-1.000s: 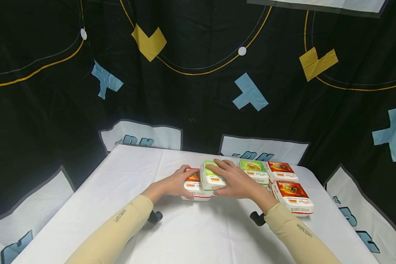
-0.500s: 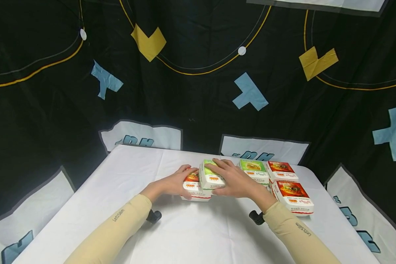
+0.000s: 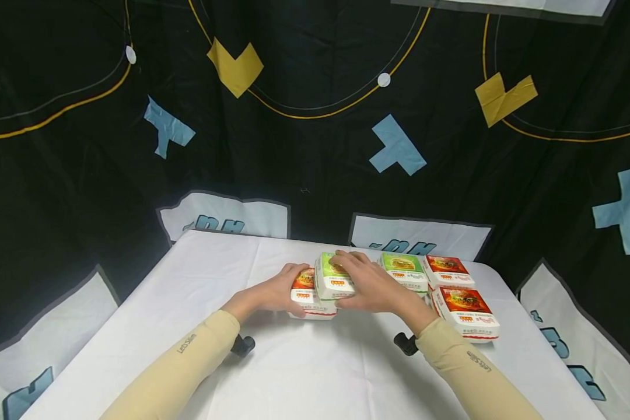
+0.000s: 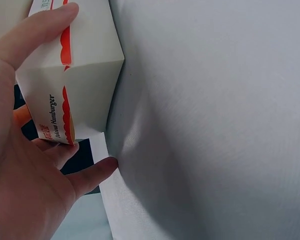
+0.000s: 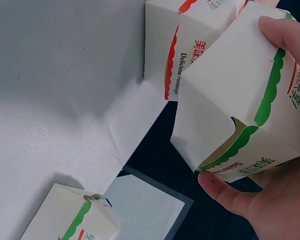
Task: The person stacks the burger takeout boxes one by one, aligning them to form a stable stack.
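My left hand (image 3: 278, 289) grips a white hamburger box (image 3: 315, 311) with a red printed top, its thumb on the front side. In the left wrist view, that box (image 4: 92, 47) shows a red scalloped stripe, with the fingers spread along its far side. A second hamburger box (image 3: 336, 287), green on top, is held by my right hand (image 3: 375, 286), thumb at the front and fingers over the top and back. This green-striped box (image 5: 225, 75) sits raised and tilted, overlapping the red-topped one's right part in the head view.
To the right stand a green-topped box (image 3: 405, 273) and a red-topped box (image 3: 446, 269), with another red-topped box (image 3: 464, 312) in front. A white cloth covers the table (image 3: 304, 373). Behind it hangs a black curtain (image 3: 304, 163).
My right hand and the green-topped box have shifted slightly left, further over the red-topped box. My left hand keeps its grip nearly in place.
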`<state>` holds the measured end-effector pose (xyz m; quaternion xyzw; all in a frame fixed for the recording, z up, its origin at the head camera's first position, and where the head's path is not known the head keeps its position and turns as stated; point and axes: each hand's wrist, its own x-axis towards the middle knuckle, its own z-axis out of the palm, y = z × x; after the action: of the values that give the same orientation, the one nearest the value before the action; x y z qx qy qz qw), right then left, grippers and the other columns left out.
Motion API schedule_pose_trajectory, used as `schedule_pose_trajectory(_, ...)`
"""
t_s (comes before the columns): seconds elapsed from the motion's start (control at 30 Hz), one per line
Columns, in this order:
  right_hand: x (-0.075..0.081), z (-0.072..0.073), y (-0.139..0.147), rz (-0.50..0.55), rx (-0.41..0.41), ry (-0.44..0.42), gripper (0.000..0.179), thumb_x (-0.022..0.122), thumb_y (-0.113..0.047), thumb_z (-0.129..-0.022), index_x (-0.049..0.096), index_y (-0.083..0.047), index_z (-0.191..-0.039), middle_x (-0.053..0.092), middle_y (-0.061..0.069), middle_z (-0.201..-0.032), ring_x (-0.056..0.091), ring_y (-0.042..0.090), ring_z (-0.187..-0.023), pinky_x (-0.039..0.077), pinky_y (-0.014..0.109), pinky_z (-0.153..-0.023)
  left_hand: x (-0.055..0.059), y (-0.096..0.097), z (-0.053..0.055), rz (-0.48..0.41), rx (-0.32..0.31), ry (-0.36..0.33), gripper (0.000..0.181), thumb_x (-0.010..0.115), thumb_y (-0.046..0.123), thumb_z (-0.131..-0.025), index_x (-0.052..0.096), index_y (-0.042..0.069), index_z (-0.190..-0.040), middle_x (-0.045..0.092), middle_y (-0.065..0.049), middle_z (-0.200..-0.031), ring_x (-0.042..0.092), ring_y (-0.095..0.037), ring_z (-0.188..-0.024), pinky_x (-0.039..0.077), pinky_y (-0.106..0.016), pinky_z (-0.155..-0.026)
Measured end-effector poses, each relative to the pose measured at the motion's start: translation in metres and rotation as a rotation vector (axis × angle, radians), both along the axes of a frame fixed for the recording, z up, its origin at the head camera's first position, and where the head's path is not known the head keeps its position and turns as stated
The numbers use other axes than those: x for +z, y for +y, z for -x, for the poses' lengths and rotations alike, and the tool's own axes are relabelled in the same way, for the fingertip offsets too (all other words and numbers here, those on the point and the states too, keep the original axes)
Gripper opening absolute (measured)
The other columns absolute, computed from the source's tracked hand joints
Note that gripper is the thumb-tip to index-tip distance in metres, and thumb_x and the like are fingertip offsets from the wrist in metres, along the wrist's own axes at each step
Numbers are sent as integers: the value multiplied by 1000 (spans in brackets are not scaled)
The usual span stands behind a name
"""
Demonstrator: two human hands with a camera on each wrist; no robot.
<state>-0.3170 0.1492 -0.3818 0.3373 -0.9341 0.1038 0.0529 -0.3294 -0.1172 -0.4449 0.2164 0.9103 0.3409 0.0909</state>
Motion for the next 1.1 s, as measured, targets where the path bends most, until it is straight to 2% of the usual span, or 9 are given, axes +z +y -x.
schedule_pose_trajectory(0.57, 4, 1, -11, -11, 9, -3, 82, 80, -54, -79, 39, -35, -148, 33, -8, -162, 37, 23, -141, 49, 44, -97, -1, -2, 2, -30, 10, -22, 121, 93, 35, -66, 19, 13, -160, 34, -4, -153, 45, -17, -124, 42, -41, -109)
schedule_pose_trajectory(0.83, 3, 3, -13, -8, 16, -2, 82, 80, -54, -79, 39, -35, -147, 35, -7, -161, 38, 23, -139, 50, 40, -93, 1, -4, 1, -9, 15, -49, 120, 92, 33, -68, 18, 15, -160, 30, -2, -157, 44, -17, -124, 42, -41, -108)
schedule_pose_trajectory(1.1, 4, 4, -12, -18, 27, 17, 81, 79, -55, -79, 40, -34, -148, 35, -7, -161, 38, 22, -138, 50, 39, -92, 2, -2, 2, 25, 17, -34, 120, 92, 32, -68, 18, 16, -161, 30, -2, -157, 44, -17, -124, 44, -41, -107)
